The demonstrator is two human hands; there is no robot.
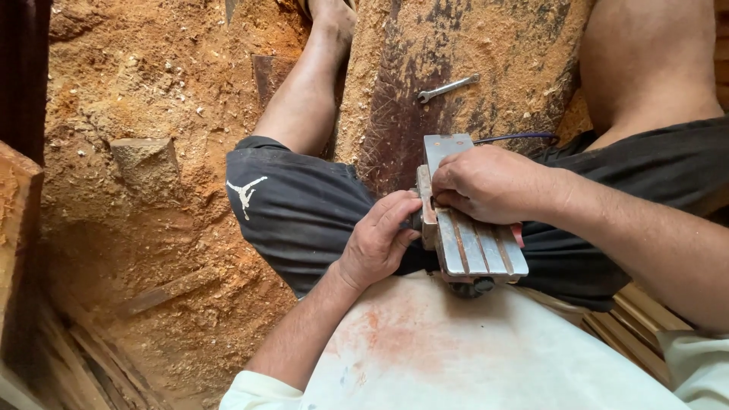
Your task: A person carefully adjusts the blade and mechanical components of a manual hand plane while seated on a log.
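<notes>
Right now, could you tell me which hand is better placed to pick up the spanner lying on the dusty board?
The right hand, probably. It rests on top of the upturned planer, closer to the spanner just beyond it. The left hand sits lower, at the planer's side, farther away.

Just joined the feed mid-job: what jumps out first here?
At centre, both hands work on an upturned metal power planer on the lap: right hand on top, left hand at its side. A spanner lies on the sawdust-covered board beyond.
</notes>
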